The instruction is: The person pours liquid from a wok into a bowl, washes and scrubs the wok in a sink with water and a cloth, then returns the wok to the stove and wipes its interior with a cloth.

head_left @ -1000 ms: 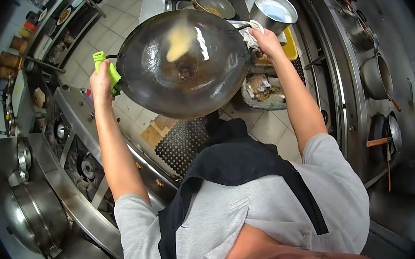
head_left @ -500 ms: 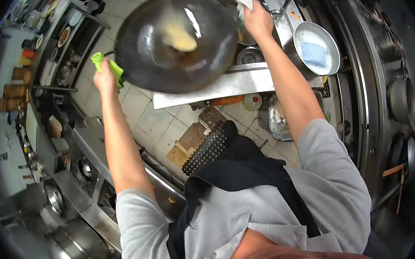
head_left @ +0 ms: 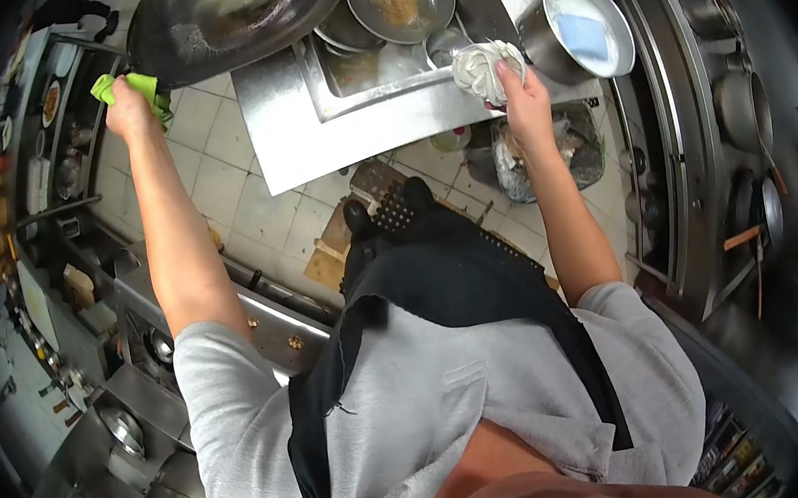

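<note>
At the upper left, my left hand [head_left: 129,110] is closed around a bright green cloth [head_left: 145,87] at the side of a large dark wok [head_left: 300,18]. The cloth hides the wok's handle. A blurred pale-yellow patch shows inside the wok, whose far part is cut off by the frame edge. My right hand [head_left: 527,102] grips a crumpled whitish cloth [head_left: 481,72] in front of the sink's right side. Beyond it, a pan with brown residue [head_left: 402,1] rests in the metal sink [head_left: 327,97].
A metal pot [head_left: 547,43] holding suds and a blue cloth [head_left: 582,37] stands right of the sink. Below is a lined bin [head_left: 577,150] with waste. Pans hang at the far right. A steel counter [head_left: 274,343] with burners runs along the left.
The wok has moved up and left with my left hand. My right hand has come away from the wok's right side, down toward me, with the whitish cloth. The pan in the sink is uncovered.
</note>
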{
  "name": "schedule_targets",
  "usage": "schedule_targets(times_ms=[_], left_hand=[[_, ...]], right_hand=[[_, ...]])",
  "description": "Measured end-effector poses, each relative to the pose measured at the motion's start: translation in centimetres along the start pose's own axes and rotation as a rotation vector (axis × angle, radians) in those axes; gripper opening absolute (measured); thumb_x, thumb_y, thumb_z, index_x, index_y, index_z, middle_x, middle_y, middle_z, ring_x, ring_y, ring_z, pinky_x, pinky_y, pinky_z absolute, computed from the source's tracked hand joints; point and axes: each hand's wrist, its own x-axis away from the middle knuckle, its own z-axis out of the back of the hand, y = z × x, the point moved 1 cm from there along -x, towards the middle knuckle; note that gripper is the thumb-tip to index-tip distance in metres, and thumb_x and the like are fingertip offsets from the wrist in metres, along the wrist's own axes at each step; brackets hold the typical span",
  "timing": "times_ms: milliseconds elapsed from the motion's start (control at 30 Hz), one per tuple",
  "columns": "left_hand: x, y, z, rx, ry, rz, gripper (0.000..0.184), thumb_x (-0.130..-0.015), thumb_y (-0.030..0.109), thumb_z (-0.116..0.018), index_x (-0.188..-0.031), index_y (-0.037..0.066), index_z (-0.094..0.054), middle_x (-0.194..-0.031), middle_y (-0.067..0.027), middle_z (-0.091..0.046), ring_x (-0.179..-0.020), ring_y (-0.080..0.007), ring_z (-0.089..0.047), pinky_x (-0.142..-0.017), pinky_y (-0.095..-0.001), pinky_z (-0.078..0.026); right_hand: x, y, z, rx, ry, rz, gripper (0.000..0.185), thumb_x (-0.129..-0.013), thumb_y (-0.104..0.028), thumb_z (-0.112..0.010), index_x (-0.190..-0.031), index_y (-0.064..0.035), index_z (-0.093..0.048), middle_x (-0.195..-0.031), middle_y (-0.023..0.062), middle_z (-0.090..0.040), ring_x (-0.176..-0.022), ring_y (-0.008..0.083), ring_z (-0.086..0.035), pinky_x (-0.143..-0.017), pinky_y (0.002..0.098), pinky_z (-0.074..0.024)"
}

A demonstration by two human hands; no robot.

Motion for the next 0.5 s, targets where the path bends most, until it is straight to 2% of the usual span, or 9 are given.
schedule_targets(times_ms=[100, 167, 200, 267, 333, 400, 433, 467, 500], left_hand=[[-0.7, -0.1, 0.0, -0.009, 0.000, -0.021, 0.055, -0.079, 0.038, -0.069, -0.097, -0.014, -0.067, -0.095, -0.0163, -0.070, -0.081, -0.0249, -0.068, -0.074, -0.0387, -0.053], [-0.4, 0.7, 0.2, -0.044, -0.003, -0.023, 0.055, -0.079, 0.038, -0.068, -0.097, -0.014, -0.067, -0.096, -0.0167, -0.071, -0.083, -0.0249, -0.068, -0.077, -0.0383, -0.053], [-1.0, 0.7, 0.1, -0.043, -0.047, -0.048, 0.055, -0.079, 0.038, -0.068, -0.098, -0.013, -0.068, -0.096, -0.0169, -0.071, -0.085, -0.0247, -0.068, -0.078, -0.0381, -0.053], [-2.1, 0.5, -0.1, -0.038, -0.097, -0.075, 0.055, -0.079, 0.039, -0.067, -0.098, -0.013, -0.068, -0.097, -0.0171, -0.071, -0.086, -0.0245, -0.068, -0.079, -0.0379, -0.052], [-3.5, 0.0, -0.1, -0.073, -0.096, -0.083, 0.057, -0.079, 0.040, -0.069, -0.100, -0.013, -0.067, -0.098, -0.0154, -0.069, -0.083, -0.0236, -0.067, -0.076, -0.0376, -0.053], [-2.4, 0.5, -0.2, -0.008, -0.131, -0.094, 0.060, -0.078, 0.041, -0.071, -0.100, -0.014, -0.065, -0.100, -0.0161, -0.069, -0.082, -0.0242, -0.067, -0.074, -0.0384, -0.053], [-2.0, 0.9, -0.1, -0.126, -0.082, -0.062, 0.059, -0.079, 0.042, -0.067, -0.099, -0.014, -0.066, -0.098, -0.0176, -0.070, -0.084, -0.0268, -0.068, -0.075, -0.0406, -0.053], [-2.0, 0.8, 0.0, -0.101, -0.089, -0.040, 0.059, -0.079, 0.042, -0.068, -0.100, -0.013, -0.066, -0.098, -0.0174, -0.070, -0.084, -0.0270, -0.067, -0.075, -0.0409, -0.053], [-2.1, 0.8, 0.0, -0.078, -0.097, -0.018, 0.059, -0.078, 0.042, -0.069, -0.101, -0.013, -0.065, -0.099, -0.0172, -0.069, -0.083, -0.0273, -0.067, -0.074, -0.0412, -0.053]], right_hand=[[3.6, 0.4, -0.9, 0.031, 0.034, -0.079, 0.030, -0.098, -0.021, -0.061, -0.117, 0.0018, -0.064, -0.105, 0.0042, -0.069, -0.095, 0.0107, -0.060, -0.086, 0.0271, -0.0473], [5.8, -0.5, -1.8, 0.358, 0.123, 0.158, 0.030, -0.095, -0.021, -0.063, -0.116, -0.0001, -0.065, -0.104, 0.0073, -0.070, -0.091, 0.0169, -0.064, -0.084, 0.0297, -0.0483], [6.2, -0.3, -2.3, 0.360, 0.132, 0.162, 0.030, -0.095, -0.021, -0.063, -0.116, -0.0001, -0.065, -0.104, 0.0073, -0.070, -0.091, 0.0169, -0.064, -0.084, 0.0297, -0.0483], [7.1, 0.8, -3.2, 0.805, 0.129, 0.371, 0.035, -0.089, -0.017, -0.066, -0.120, -0.0022, -0.064, -0.107, 0.0122, -0.070, -0.097, 0.0282, -0.066, -0.088, 0.0357, -0.0495], [7.7, 2.9, -7.1, 1.105, -0.018, 0.352, 0.044, -0.081, -0.011, -0.067, -0.124, -0.0044, -0.061, -0.120, 0.0163, -0.064, -0.111, 0.0346, -0.060, -0.094, 0.0415, -0.0487], [9.5, 5.5, -14.7, 1.119, -0.186, 0.641, 0.046, -0.075, -0.004, -0.065, -0.121, -0.0073, -0.062, -0.132, 0.0158, -0.055, -0.129, 0.0332, -0.048, -0.105, 0.0427, -0.0421], [10.0, 5.5, -18.9, 1.062, -0.345, 0.706, 0.044, -0.073, -0.002, -0.063, -0.117, -0.0071, -0.062, -0.128, 0.0155, -0.057, -0.129, 0.0338, -0.047, -0.107, 0.0438, -0.0401], [10.7, 7.2, -22.3, 0.893, -0.324, 0.794, 0.041, -0.072, -0.002, -0.061, -0.113, -0.0074, -0.063, -0.128, 0.0153, -0.057, -0.129, 0.0332, -0.047, -0.107, 0.0405, -0.0413], [11.3, 6.8, -25.0, 0.828, -0.538, 0.700, 0.037, -0.073, -0.004, -0.060, -0.110, -0.0086, -0.063, -0.127, 0.0137, -0.057, -0.126, 0.0312, -0.050, -0.104, 0.0367, -0.0440]])
